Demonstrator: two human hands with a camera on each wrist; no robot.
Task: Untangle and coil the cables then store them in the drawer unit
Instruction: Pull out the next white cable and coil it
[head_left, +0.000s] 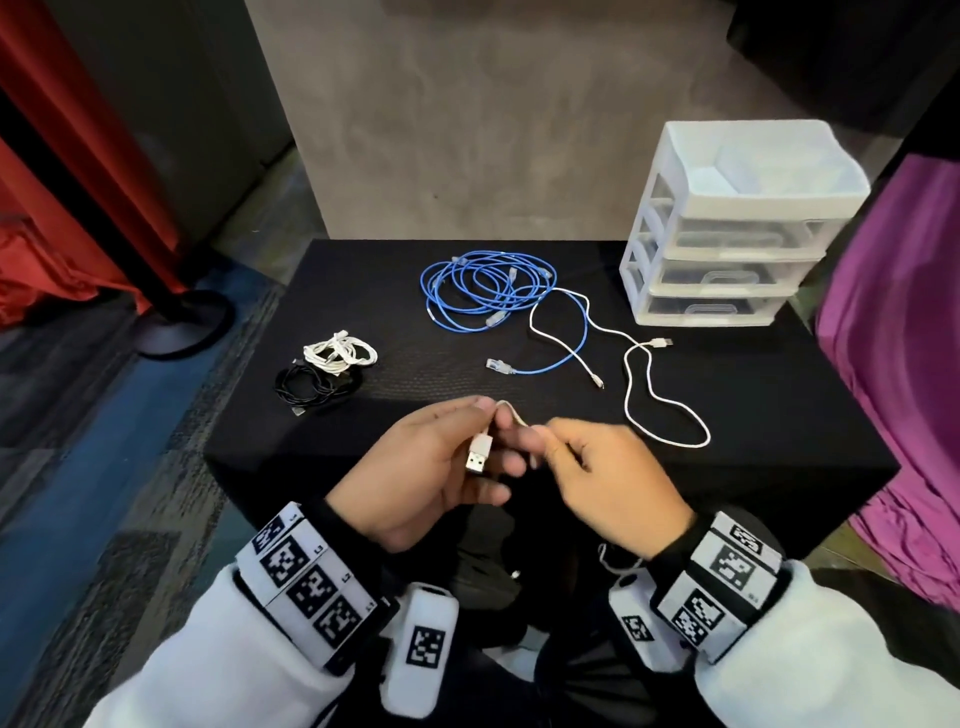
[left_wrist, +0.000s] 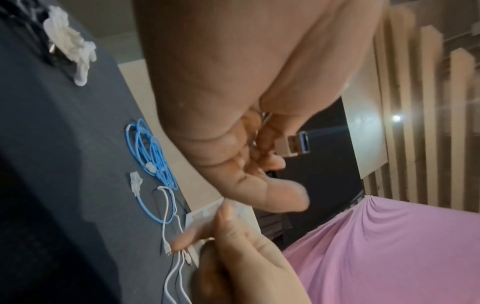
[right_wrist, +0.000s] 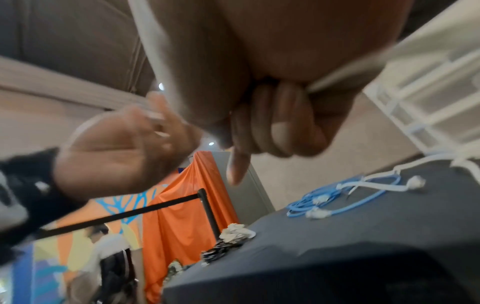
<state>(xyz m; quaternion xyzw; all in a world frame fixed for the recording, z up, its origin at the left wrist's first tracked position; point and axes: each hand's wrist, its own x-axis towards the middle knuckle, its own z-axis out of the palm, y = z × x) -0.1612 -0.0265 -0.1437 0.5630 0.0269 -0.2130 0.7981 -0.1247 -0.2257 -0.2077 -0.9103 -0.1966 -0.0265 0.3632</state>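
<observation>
My left hand (head_left: 447, 462) pinches a white USB cable just behind its plug (head_left: 479, 453), above the near edge of the black table (head_left: 779, 395). The same plug (left_wrist: 296, 144) pokes out past my fingers in the left wrist view. My right hand (head_left: 597, 467) curls round that cable (right_wrist: 335, 77) a short way along; its tail hangs below my wrists. A tangled blue network cable (head_left: 483, 288) lies at the table's middle back, and another white cable (head_left: 644, 395) trails loose to the right. The white drawer unit (head_left: 727, 228) stands at the back right with its drawers shut.
A coiled white cable (head_left: 340, 353) and a coiled black cable (head_left: 317, 387) lie together at the table's left. A red curtain with a stanchion base (head_left: 182, 322) stands left of the table. Purple cloth (head_left: 893, 338) hangs at the right.
</observation>
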